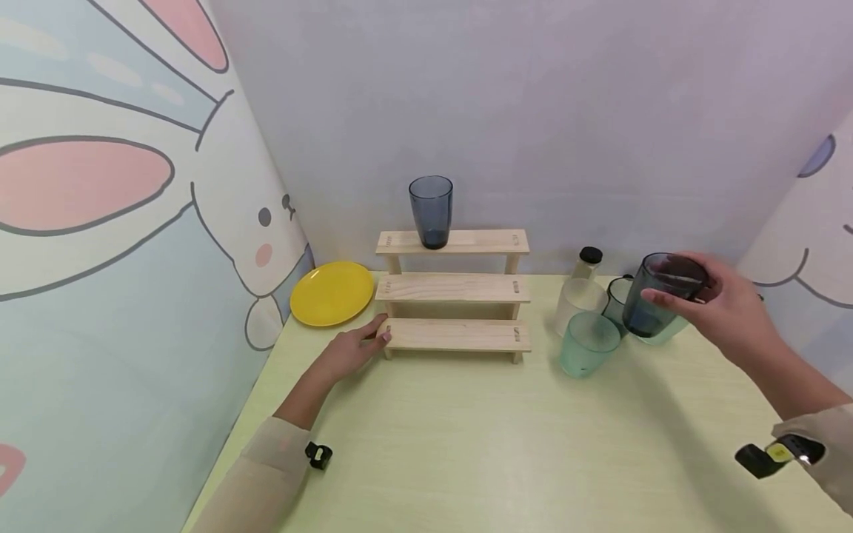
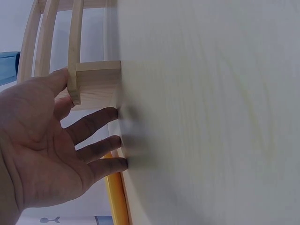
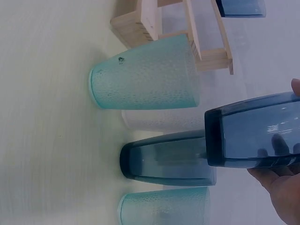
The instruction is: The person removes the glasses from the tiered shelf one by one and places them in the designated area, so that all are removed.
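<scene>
My right hand [image 1: 729, 303] grips a dark blue glass tumbler [image 1: 656, 296], held slightly tilted above other cups at the right. In the right wrist view, the base of this tumbler [image 3: 258, 133] is in front of another dark blue tumbler [image 3: 166, 159]. At the lower left end of a three-tier wooden rack [image 1: 453, 334], my left hand [image 1: 349, 352] pinches the bottom board between thumb and index finger. Its other fingers [image 2: 96, 124] are spread near the tabletop. Another dark blue tumbler [image 1: 433, 211] stands upright on the rack's top tier, left of centre.
A frosted green cup [image 1: 586, 348] stands in front of a clear frosted cup [image 1: 574, 300] and a black-capped bottle [image 1: 590, 259]. Another green cup [image 3: 164, 206] is partly hidden in the head view. Left of the rack, a yellow plate [image 1: 332, 294] leans near the walls.
</scene>
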